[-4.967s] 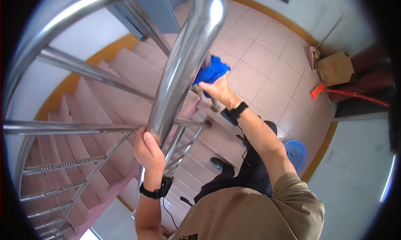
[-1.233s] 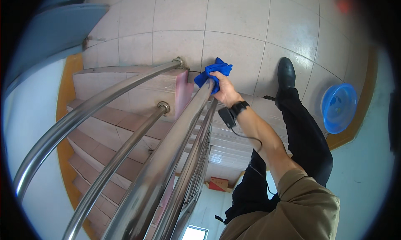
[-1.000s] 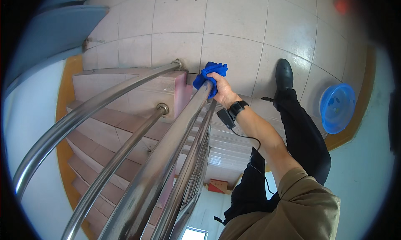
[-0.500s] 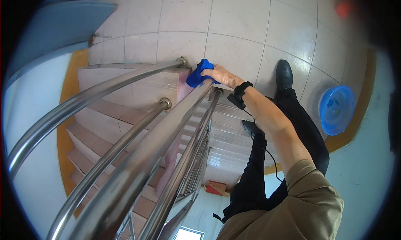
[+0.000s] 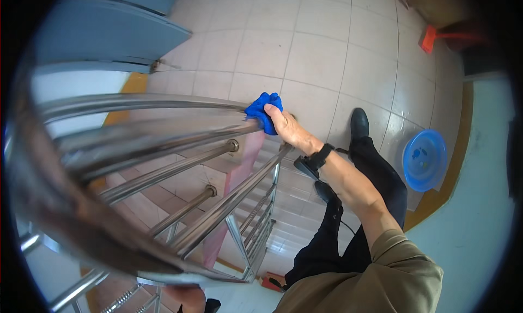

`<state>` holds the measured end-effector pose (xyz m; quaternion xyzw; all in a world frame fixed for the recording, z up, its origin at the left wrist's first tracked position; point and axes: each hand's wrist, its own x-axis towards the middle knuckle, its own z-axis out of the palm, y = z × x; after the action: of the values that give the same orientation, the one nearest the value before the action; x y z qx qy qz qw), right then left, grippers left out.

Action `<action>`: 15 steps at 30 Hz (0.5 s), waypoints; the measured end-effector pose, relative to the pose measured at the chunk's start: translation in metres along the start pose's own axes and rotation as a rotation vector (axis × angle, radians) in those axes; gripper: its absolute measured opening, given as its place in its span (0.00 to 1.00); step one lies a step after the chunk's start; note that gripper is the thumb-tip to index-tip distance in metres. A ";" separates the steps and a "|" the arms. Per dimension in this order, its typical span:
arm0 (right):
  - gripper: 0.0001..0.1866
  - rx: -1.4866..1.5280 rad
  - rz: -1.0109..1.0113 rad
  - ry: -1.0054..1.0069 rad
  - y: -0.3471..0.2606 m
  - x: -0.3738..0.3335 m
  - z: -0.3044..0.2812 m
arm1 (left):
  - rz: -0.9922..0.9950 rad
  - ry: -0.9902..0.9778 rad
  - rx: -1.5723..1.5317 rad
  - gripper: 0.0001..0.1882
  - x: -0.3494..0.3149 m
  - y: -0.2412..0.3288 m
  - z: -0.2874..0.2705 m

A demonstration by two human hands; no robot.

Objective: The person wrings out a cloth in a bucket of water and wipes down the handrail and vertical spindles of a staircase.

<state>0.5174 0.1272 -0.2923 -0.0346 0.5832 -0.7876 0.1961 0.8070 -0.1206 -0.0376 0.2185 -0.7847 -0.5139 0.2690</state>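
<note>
My right hand point(image 5: 283, 124) is closed on a crumpled blue cloth point(image 5: 264, 112), which wraps round the far end of a thick steel handrail point(image 5: 218, 133). A black strap with a small device point(image 5: 315, 161) sits on that wrist. At the lower edge, beneath the curved near part of the railing, part of my left hand point(image 5: 188, 298) shows next to a black band. Its fingers are hidden, so its grip cannot be made out.
Thinner steel rails point(image 5: 169, 174) run below the handrail, beside tiled stairs point(image 5: 286, 204). A blue plastic basin point(image 5: 425, 160) stands on the tiled floor by the right wall. A red brush-like object point(image 5: 429, 39) lies far right. A blue panel point(image 5: 109, 32) stands far left.
The view has shifted, bringing the curved near railing and part of my left hand into sight. My right hand keeps the cloth on the rail's far end.
</note>
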 end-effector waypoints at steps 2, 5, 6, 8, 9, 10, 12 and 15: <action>0.27 0.036 0.010 -0.085 -0.040 -0.009 0.013 | 0.357 -0.188 0.504 0.35 0.011 -0.008 -0.016; 0.21 0.240 -0.171 -0.116 -0.072 -0.021 0.030 | 0.102 -0.345 0.464 0.41 0.015 0.006 -0.011; 0.21 0.232 -0.188 -0.141 -0.082 -0.026 0.039 | 0.114 -0.212 0.318 0.37 0.014 -0.003 0.003; 0.25 0.093 -0.316 -0.071 -0.101 -0.037 0.045 | 0.080 -0.285 0.228 0.33 0.018 0.015 0.029; 0.21 0.190 -0.277 -0.127 -0.113 -0.041 0.049 | 0.089 -0.265 0.214 0.33 0.019 0.021 0.037; 0.21 0.178 -0.290 -0.141 -0.126 -0.044 0.052 | 0.120 -0.292 0.219 0.31 0.020 0.027 0.043; 0.20 -0.076 -0.497 -0.121 -0.148 -0.047 0.060 | 0.159 -0.301 0.213 0.29 0.021 0.033 0.049; 0.22 -0.168 -0.694 -0.120 -0.198 -0.041 0.073 | 0.084 -0.295 0.381 0.26 0.015 0.045 0.052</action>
<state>0.5227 0.1235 -0.0775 -0.2925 0.5867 -0.7533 -0.0526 0.7593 -0.0771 -0.0098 0.1548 -0.9067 -0.3714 0.1264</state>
